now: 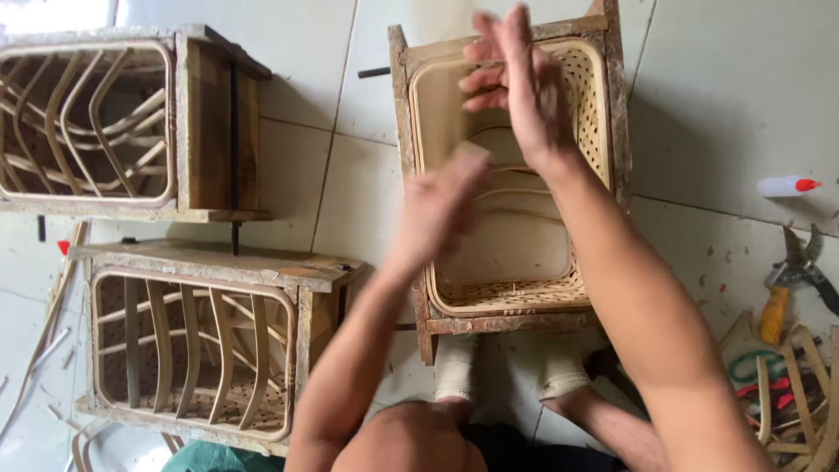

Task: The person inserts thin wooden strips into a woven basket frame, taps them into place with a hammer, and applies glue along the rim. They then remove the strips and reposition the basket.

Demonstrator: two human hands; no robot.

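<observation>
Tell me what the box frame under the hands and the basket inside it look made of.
Box frame: apparently rough unfinished wood, with brown grain, worn edges and pale smears. Basket: looks like woven bamboo or rattan, pale tan and unvarnished, with an open lattice wall and bent strip rim.

Both arms bare to the shoulder — no sleeves, no watch, no rings or gloves on the left hand (441,205) or right hand (516,83). Bare knee at the bottom edge. Off-white ribbed socks (456,367) on both feet — dark shorts (511,450) just visible below them.
</observation>
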